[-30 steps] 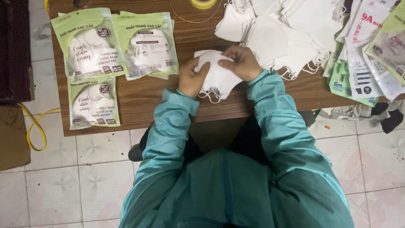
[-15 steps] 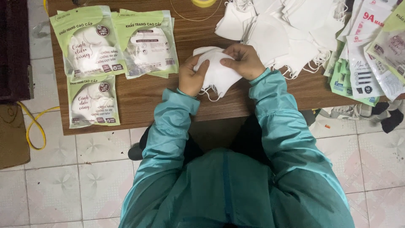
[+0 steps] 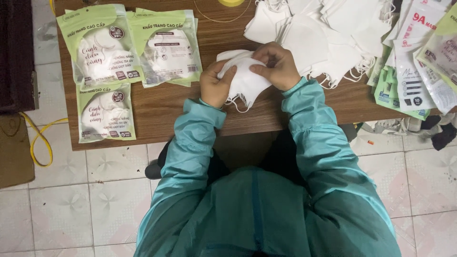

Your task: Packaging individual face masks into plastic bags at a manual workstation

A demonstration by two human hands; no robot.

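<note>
— Where do we have the white mask [image 3: 245, 78]?

— Clamped between both hands over the bench [image 3: 171, 107]: left hand [image 3: 216, 85] on its left end, right hand [image 3: 278, 66] on its right, long axis running hand to hand.

— Which is nearer?

— Neither; we grip equally.

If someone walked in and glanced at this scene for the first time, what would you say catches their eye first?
Most likely the two hands, left hand and right hand, gripping a small stack of white face masks at the middle of the wooden table. Next, the heap of loose white masks at the top right, and the three green mask packets laid flat on the left.
</note>
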